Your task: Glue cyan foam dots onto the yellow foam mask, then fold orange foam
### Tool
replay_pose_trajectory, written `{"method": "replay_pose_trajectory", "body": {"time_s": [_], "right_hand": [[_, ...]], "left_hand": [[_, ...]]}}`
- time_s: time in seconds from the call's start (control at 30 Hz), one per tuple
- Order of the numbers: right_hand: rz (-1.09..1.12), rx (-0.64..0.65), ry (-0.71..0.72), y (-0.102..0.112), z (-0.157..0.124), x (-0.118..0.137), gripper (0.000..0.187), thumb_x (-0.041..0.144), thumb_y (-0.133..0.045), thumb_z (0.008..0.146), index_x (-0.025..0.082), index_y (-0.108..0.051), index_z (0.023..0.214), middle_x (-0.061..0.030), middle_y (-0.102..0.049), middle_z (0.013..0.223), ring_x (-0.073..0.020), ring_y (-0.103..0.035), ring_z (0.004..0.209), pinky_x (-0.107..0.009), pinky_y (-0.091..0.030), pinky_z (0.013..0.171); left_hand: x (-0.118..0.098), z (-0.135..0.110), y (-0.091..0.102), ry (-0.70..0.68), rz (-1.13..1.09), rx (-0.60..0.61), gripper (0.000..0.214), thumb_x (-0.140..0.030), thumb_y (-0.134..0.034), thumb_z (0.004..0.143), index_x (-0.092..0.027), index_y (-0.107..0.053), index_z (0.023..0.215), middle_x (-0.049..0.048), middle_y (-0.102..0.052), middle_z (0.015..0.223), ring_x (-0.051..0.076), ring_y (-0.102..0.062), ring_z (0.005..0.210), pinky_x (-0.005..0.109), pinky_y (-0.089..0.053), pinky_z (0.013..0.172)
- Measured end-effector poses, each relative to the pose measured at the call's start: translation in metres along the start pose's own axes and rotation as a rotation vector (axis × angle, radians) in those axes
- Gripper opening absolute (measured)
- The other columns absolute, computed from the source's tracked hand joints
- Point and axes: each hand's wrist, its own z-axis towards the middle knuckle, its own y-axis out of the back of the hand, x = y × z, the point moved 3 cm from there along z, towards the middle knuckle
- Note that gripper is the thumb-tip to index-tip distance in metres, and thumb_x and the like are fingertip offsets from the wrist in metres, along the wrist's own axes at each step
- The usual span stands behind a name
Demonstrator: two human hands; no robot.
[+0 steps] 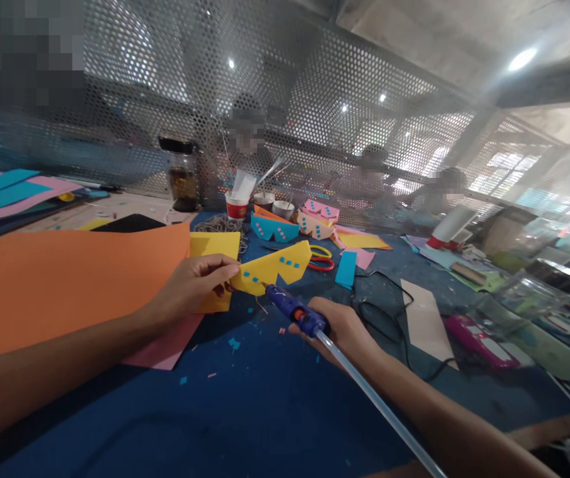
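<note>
Pinching one end of a yellow paper mask (268, 264) between the fingertips (230, 269) of the left hand (205, 275). Gripping a blue glue gun (289, 305) in the right hand (342, 325), aiming it at the mask's lower edge; cannot tell whether touching. Holding both above the blue table (265, 405), with scissors (322, 268) just behind. Farther back, near a red-and-white cup (236, 210): a blue paper mask (269, 228). To the left: an orange sheet (80, 285).

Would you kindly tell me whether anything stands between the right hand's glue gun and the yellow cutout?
Nothing visible does: the glue gun in the right hand points its nozzle at the yellow cutout, whose left end the left hand pinches.
</note>
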Motion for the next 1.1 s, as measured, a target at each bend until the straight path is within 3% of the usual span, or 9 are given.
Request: {"method": "replay_pose_trajectory", "body": {"time_s": [0.13, 0.73, 1.1], "right_hand": [[0.006, 0.018, 0.009, -0.002, -0.001, -0.002, 0.027, 0.040, -0.073, 0.096, 0.021, -0.059, 0.084, 0.0027, -0.060, 0.078, -0.0115, -0.047, 0.063, -0.023, -0.033, 0.060], [0.010, 0.009, 0.003, -0.001, -0.001, -0.001, 0.032, 0.041, -0.074, 0.096, 0.021, -0.056, 0.080, 0.0039, -0.055, 0.075, -0.0106, -0.045, 0.063, -0.023, -0.031, 0.061], [0.311, 0.011, -0.125, 0.015, 0.003, 0.025, 0.028, 0.044, -0.075, 0.094, 0.018, -0.068, 0.094, 0.0015, -0.060, 0.078, -0.0108, -0.047, 0.064, -0.024, -0.037, 0.059]], "left_hand": [[0.000, 0.000, 0.000, -0.005, 0.012, 0.001, 0.034, -0.052, -0.070, 0.088, -0.019, -0.077, 0.092, 0.0012, -0.074, 0.077, 0.016, -0.062, 0.067, 0.029, -0.049, 0.067], [0.001, 0.001, 0.000, 0.002, -0.005, 0.000, 0.037, -0.055, -0.072, 0.085, -0.019, -0.078, 0.091, 0.0021, -0.074, 0.078, 0.016, -0.063, 0.069, 0.029, -0.050, 0.067], [0.006, 0.004, 0.002, 0.025, -0.024, -0.006, 0.038, -0.058, -0.075, 0.082, -0.021, -0.078, 0.087, 0.0027, -0.075, 0.076, 0.016, -0.063, 0.064, 0.027, -0.052, 0.063]]}}
